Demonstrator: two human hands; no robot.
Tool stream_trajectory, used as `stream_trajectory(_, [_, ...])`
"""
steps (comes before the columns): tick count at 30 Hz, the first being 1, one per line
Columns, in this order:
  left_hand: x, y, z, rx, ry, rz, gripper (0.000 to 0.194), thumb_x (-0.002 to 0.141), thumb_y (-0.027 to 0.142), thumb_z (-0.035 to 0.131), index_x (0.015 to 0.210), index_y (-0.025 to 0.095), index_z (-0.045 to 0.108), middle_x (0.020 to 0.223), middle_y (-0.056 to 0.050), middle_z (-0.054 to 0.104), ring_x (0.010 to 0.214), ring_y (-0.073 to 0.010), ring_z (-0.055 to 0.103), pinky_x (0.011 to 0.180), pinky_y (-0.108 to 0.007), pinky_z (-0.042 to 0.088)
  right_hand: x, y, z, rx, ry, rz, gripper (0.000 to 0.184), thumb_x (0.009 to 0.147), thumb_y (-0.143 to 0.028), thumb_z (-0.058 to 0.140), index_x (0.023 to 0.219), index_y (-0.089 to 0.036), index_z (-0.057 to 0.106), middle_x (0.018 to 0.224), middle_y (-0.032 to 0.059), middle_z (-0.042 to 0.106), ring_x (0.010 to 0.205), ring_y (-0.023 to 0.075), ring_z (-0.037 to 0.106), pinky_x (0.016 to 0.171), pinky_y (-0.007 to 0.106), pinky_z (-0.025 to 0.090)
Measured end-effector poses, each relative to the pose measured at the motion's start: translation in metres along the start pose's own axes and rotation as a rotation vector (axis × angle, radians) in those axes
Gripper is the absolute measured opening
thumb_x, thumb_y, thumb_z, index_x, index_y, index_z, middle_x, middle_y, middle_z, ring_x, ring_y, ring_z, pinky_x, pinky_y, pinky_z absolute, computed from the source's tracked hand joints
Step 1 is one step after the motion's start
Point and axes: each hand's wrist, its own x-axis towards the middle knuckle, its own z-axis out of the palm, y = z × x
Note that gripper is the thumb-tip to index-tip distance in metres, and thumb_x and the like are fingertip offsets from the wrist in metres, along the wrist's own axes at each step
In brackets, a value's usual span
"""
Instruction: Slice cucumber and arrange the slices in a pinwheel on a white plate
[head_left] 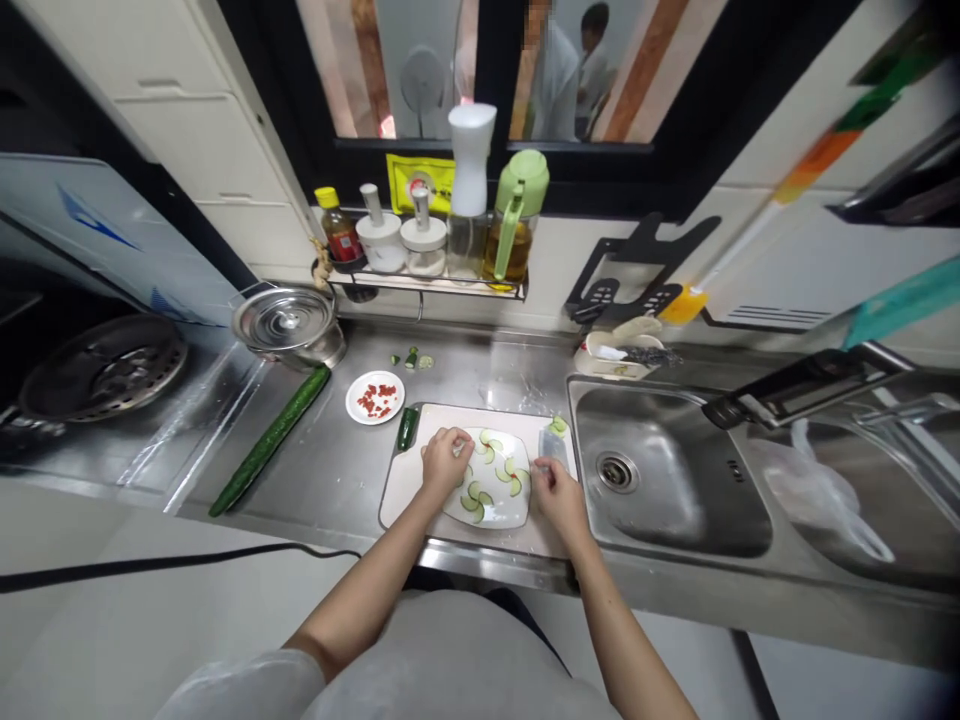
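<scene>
A white squarish plate point(506, 515) lies on the pale cutting board point(405, 485). On it, thin cucumber slices point(513, 477) form several pinwheels, some with a tiny red spot at the middle. My left hand point(445, 462) is over the plate's left edge, thumb and fingers pinched together; anything between them is too small to make out. By the plate's right edge, my right hand point(559, 495) has its fingers curled closed, contents hidden. Just beyond it rests a flat grey blade point(553, 447), with cucumber pieces point(558, 425) at its far end. A short cucumber chunk point(408, 428) lies at the board's left.
A small white plate point(352, 400) holds red bits. Left of it lies a long cucumber point(274, 440), near a lidded steel pot point(289, 320). The sink point(675, 470) adjoins the board's right side. A condiment rack point(427, 283) hangs behind; cucumber ends point(412, 358) lie below it.
</scene>
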Motion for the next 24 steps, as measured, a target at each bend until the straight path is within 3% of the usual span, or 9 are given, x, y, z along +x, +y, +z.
stream_trajectory(7, [0.015,-0.040,-0.028,-0.048,0.198,-0.096,0.014,0.082,0.030,0.056,0.088,0.022,0.066,0.084,0.000,0.063,0.081,-0.0133,0.058,0.078,-0.026,0.040,0.001,-0.004,-0.003,0.022,0.018,0.016,0.046,0.080,-0.053,0.039,0.094,-0.016,0.064,0.054,-0.0005,0.053,0.053,0.0183,0.053,0.055,0.027,0.038])
stream_trajectory(12, [0.036,-0.084,-0.074,0.093,0.237,-0.193,0.017,0.083,0.033,0.056,0.093,0.024,0.066,0.092,-0.001,0.065,0.091,-0.0164,0.058,0.083,-0.030,0.039,0.003,-0.002,-0.010,0.002,0.028,0.021,0.049,0.077,-0.057,0.041,0.095,-0.018,0.065,0.053,-0.0003,0.054,0.052,0.0189,0.053,0.053,0.028,0.039])
stream_trajectory(18, [0.076,-0.128,-0.135,0.360,0.263,-0.323,0.023,0.085,0.033,0.052,0.104,0.027,0.065,0.102,-0.006,0.064,0.103,-0.0238,0.057,0.086,-0.037,0.039,0.003,0.000,-0.013,-0.013,0.037,0.011,0.049,0.076,-0.058,0.041,0.093,-0.018,0.066,0.052,-0.0004,0.054,0.048,0.0176,0.052,0.049,0.026,0.038])
stream_trajectory(21, [0.098,-0.138,-0.148,0.461,0.239,-0.339,0.026,0.086,0.027,0.049,0.105,0.027,0.065,0.109,-0.008,0.061,0.107,-0.0248,0.056,0.088,-0.038,0.039,0.004,-0.002,-0.012,-0.023,0.040,0.008,0.051,0.076,-0.060,0.041,0.091,-0.018,0.066,0.052,-0.0001,0.054,0.048,0.0181,0.052,0.049,0.027,0.038])
stream_trajectory(24, [0.114,-0.140,-0.149,0.520,0.189,-0.301,0.027,0.086,0.025,0.048,0.105,0.028,0.066,0.109,-0.008,0.061,0.107,-0.0246,0.056,0.090,-0.039,0.038,0.005,-0.007,-0.011,-0.026,0.018,0.017,0.052,0.076,-0.061,0.041,0.092,-0.018,0.066,0.052,-0.0001,0.054,0.049,0.0189,0.053,0.050,0.027,0.038])
